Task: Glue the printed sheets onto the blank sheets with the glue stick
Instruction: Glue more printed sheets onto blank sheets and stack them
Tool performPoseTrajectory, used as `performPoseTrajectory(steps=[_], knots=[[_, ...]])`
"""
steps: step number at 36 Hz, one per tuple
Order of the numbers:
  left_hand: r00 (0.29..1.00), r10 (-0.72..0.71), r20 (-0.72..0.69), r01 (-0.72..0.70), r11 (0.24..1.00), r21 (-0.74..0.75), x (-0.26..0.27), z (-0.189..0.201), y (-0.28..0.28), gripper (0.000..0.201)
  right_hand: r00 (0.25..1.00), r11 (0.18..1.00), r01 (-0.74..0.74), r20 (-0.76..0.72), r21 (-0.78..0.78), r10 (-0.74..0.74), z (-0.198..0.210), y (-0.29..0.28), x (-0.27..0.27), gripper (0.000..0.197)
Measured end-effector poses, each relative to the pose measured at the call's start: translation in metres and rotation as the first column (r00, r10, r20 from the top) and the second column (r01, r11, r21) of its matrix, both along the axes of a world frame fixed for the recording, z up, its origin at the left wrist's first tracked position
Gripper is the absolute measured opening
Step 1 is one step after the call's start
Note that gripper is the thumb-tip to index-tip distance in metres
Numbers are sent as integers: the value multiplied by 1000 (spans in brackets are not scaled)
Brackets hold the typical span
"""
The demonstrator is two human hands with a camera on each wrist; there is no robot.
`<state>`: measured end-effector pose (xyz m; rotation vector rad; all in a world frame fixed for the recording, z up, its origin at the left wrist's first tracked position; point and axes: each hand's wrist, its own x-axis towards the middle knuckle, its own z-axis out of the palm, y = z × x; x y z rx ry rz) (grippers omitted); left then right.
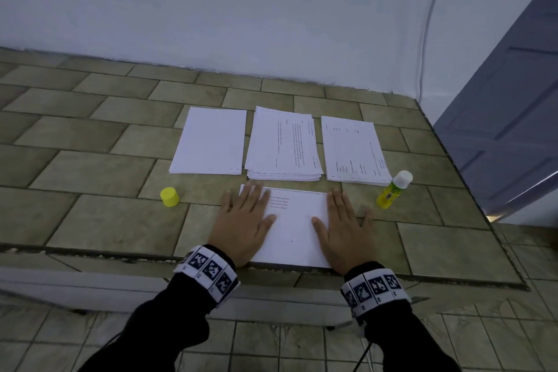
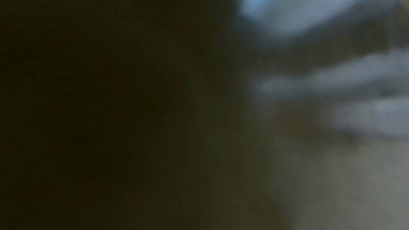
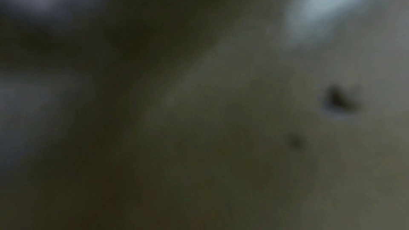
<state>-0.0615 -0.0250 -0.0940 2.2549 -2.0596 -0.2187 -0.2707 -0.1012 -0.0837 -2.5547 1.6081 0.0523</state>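
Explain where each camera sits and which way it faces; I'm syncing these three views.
Head: on the person's head, facing forward and down at the tiled ledge; shows left hand and right hand flat on a printed sheet, plus sleeves.
Left wrist: against the surface, dark and blurred; no body part discernible.
Right wrist: likewise.
Shared: both wrist views show only pale blurs, possibly paper.

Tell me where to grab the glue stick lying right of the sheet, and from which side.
Grip the glue stick round its yellow barrel, below the white tip. It lies tilted, uncapped, tip pointing away toward the printed stack, so coming from above with the right hand, which now presses flat on the sheet, looks best. Avoid the tip: it likely carries glue.
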Motion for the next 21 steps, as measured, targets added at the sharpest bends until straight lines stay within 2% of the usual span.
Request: performPoseTrajectory(steps=[5,9,13,15,19,21], knots=[[996,83,-19,-84,992,-90,12,-2,8,76,999,1000,-23,-28,-15,22,0,-2,-2,102],[996,94,-2,-94,987,-131,12,-7,9,66,995,988,-82,-68,-134,73,4,1,4,68],[994,100,34,-92,978,-189,11,-12,7,62,991,970,-126,-78,-206,112,11,9,28,51],[994,102,41,-91,974,-206,11,-13,6,62,991,978,-137,-26,-157,134,16,18,46,57],[993,93,66,-78,974,-211,11,-15,8,61,968,970,-241,85,31,238,9,33,81,94],[993,83,82,-65,977,-205,12,-16,7,60,960,965,-261,112,38,256,2,36,84,107]])
